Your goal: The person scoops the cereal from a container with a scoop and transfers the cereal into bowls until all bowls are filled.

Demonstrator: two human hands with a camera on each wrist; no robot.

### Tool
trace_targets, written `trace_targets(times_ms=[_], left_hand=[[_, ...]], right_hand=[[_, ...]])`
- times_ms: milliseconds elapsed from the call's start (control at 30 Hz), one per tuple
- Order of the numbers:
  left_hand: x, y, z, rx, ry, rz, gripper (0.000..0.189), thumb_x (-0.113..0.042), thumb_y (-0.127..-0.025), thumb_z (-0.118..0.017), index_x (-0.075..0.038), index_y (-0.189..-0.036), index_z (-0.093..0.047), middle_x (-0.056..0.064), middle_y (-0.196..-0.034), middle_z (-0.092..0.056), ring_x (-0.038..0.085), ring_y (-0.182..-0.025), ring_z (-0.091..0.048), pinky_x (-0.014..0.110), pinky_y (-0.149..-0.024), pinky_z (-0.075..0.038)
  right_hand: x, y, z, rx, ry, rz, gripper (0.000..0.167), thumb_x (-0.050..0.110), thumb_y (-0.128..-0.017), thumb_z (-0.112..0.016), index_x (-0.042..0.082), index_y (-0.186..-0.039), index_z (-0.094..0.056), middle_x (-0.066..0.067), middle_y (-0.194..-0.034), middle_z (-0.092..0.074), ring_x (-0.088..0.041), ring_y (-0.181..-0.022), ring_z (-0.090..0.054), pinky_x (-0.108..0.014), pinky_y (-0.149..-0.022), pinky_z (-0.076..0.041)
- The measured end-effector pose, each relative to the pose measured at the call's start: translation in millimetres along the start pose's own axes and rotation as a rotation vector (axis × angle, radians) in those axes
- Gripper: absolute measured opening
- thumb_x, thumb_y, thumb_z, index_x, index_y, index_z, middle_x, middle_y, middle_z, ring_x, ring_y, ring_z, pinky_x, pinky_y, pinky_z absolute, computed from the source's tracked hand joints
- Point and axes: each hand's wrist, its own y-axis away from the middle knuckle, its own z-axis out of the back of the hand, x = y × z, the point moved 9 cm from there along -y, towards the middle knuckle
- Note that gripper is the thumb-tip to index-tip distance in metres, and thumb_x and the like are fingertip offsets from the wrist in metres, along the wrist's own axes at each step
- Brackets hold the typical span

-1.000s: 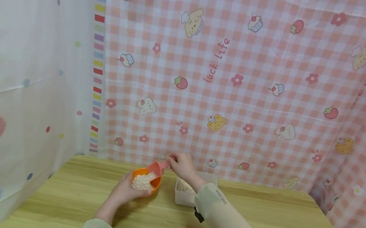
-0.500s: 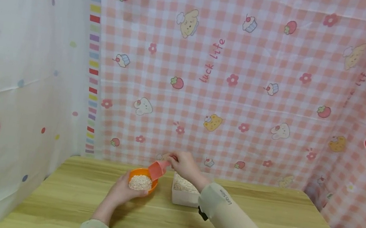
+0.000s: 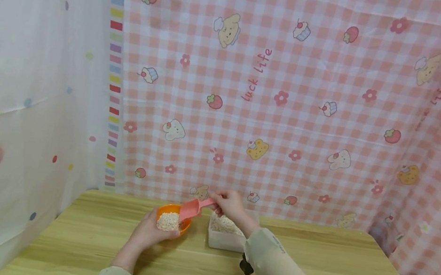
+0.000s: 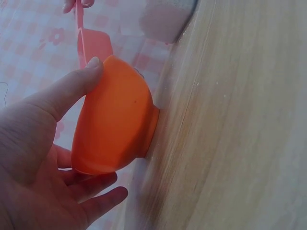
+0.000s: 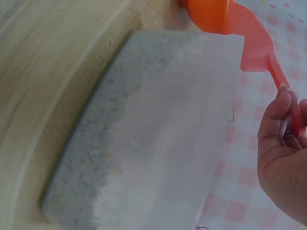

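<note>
My left hand (image 3: 148,232) holds an orange bowl (image 4: 115,115) on the table; in the left wrist view the thumb lies at its rim and the fingers curve around its other side. Pale oat-like flakes (image 3: 168,221) partly fill the bowl. With my right hand (image 3: 232,208) I pinch the handle of a pink scoop (image 3: 190,209). The scoop's head tilts over the bowl's right side, and its inside is largely hidden. Right of the bowl, beneath my right wrist, stands a translucent box (image 5: 168,129) with more flakes (image 3: 224,224) inside.
Everything stands on a wooden table (image 3: 325,267), the bowl and box towards its back edge. A pink checked curtain (image 3: 305,169) hangs directly behind, and a white patterned curtain (image 3: 46,130) hangs at the left.
My right hand has shifted right and slightly down in the latest half second, and the scoop lies flatter. Flakes seen at the scoop's mouth a second ago now lie in the bowl. The left hand keeps its hold.
</note>
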Motion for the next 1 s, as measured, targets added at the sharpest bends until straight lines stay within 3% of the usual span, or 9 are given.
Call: trace_targets(times_ms=[267, 400, 567, 767, 1000], left_hand=[[-0.8, 5.0, -4.7, 0.015, -0.002, 0.012, 0.107, -0.039, -0.072, -0.085, 0.011, -0.146, -0.027, 0.036, -0.143, -0.032, 0.053, -0.127, -0.038, 0.066, -0.101, -0.033], [-1.5, 5.7, -3.8, 0.014, -0.002, 0.002, 0.102, -0.039, -0.071, -0.085, 0.008, -0.145, -0.033, 0.035, -0.14, -0.038, 0.051, -0.123, -0.042, 0.066, -0.099, -0.035], [-2.6, 3.1, -1.7, 0.029, -0.029, -0.012, 0.104, -0.039, -0.071, -0.084, 0.01, -0.145, -0.03, 0.036, -0.14, -0.036, 0.052, -0.124, -0.041, 0.066, -0.1, -0.034], [-3.5, -0.2, 1.4, 0.059, -0.065, -0.019, 0.114, -0.044, -0.074, -0.082, 0.012, -0.148, -0.016, 0.039, -0.147, -0.023, 0.055, -0.13, -0.031, 0.065, -0.104, -0.029], [-23.8, -9.9, 3.4, 0.03, -0.083, -0.096, 0.104, -0.042, -0.079, -0.078, 0.001, -0.153, -0.019, 0.029, -0.154, -0.018, 0.05, -0.136, -0.027, 0.063, -0.107, -0.028]], right_hand=[[-22.8, 9.5, 2.9, 0.007, -0.095, -0.119, 0.019, 0.007, -0.096, -0.059, -0.009, -0.099, -0.068, -0.011, -0.069, -0.065, -0.011, -0.053, -0.057, -0.025, -0.051, -0.054], [-27.9, 13.3, 3.9, 0.022, -0.126, -0.149, 0.02, 0.007, -0.097, -0.058, -0.01, -0.104, -0.067, -0.013, -0.072, -0.066, -0.012, -0.056, -0.058, -0.025, -0.053, -0.054], [-29.7, 14.8, 10.6, 0.024, -0.182, -0.167, 0.022, 0.006, -0.098, -0.055, -0.012, -0.106, -0.064, -0.009, -0.07, -0.064, -0.011, -0.056, -0.057, -0.023, -0.053, -0.053], [-24.9, 15.3, 32.4, 0.006, -0.231, -0.166, 0.023, 0.004, -0.099, -0.051, -0.014, -0.11, -0.061, -0.009, -0.071, -0.061, -0.011, -0.058, -0.054, -0.022, -0.053, -0.049], [-23.6, 19.4, 68.0, -0.03, -0.223, -0.191, 0.027, 0.01, -0.101, -0.051, -0.011, -0.115, -0.059, -0.012, -0.077, -0.061, -0.011, -0.06, -0.052, -0.022, -0.055, -0.049]])
